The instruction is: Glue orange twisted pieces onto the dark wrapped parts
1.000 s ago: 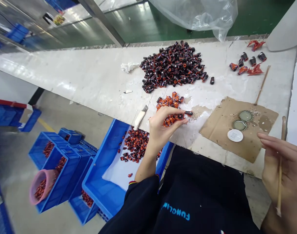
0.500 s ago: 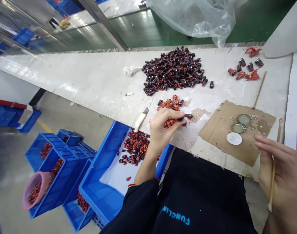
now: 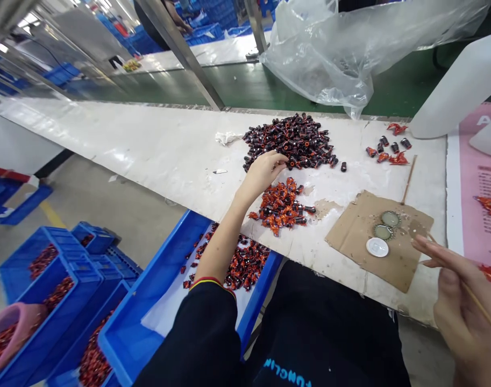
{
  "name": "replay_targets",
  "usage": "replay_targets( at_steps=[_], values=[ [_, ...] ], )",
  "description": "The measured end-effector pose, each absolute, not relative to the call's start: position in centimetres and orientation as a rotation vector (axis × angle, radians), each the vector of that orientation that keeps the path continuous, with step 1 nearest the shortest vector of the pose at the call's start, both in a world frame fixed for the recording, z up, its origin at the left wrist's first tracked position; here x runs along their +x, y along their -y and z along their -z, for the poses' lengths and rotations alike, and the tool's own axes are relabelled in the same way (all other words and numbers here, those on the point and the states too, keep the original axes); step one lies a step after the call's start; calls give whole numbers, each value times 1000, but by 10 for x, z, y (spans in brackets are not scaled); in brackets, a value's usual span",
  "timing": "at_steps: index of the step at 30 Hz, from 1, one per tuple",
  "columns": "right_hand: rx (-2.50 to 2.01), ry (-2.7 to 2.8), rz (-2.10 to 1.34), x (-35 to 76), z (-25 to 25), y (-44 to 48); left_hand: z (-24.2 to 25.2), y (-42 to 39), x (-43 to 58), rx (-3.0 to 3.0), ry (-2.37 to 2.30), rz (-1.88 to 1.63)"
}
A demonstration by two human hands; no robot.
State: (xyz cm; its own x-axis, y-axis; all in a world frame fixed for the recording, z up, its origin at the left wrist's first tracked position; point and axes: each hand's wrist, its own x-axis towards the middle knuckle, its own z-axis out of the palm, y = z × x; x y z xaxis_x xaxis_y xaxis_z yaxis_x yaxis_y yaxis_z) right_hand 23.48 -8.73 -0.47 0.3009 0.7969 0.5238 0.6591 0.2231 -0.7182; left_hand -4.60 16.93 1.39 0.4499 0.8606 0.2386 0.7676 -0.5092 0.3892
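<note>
My left hand (image 3: 264, 171) reaches to the near edge of a pile of small black tubular pieces with orange openings (image 3: 291, 137). Its fingers are curled close together; what lies between the tips is hidden. Just below it lies a smaller heap of orange-and-black pieces (image 3: 283, 201). At the right edge, my right hand (image 3: 463, 290) holds a thin wooden stick (image 3: 481, 305) across its palm. Left of that hand is a piece of brown cardboard (image 3: 354, 223) bearing two crimped bottle caps (image 3: 391, 219) and a white round lid (image 3: 377, 247).
A blue crate (image 3: 128, 336) of orange-and-black pieces stands below the table edge, with more crates (image 3: 51, 279) and a pink tub (image 3: 25, 317) at left. Another stick (image 3: 409, 180) lies beyond the cardboard. Clear plastic (image 3: 329, 59) hangs behind, and a pink printed sheet (image 3: 479, 188) lies at right.
My left hand has gone from the orange-and-black heap up to the black pile, and the black piece it pinched now lies at that heap. The view has shifted; my right hand keeps the stick.
</note>
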Motion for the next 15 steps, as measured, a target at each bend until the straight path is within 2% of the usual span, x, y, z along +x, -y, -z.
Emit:
replay_targets(
  at_steps=[6,15],
  values=[
    [-1516,1489,-117,237,4,88,2,-206,-33,2498,-1417,-571],
    [-1351,1236,-274,238,12,84,-10,-164,-49,2462,-1280,-805]
  ],
)
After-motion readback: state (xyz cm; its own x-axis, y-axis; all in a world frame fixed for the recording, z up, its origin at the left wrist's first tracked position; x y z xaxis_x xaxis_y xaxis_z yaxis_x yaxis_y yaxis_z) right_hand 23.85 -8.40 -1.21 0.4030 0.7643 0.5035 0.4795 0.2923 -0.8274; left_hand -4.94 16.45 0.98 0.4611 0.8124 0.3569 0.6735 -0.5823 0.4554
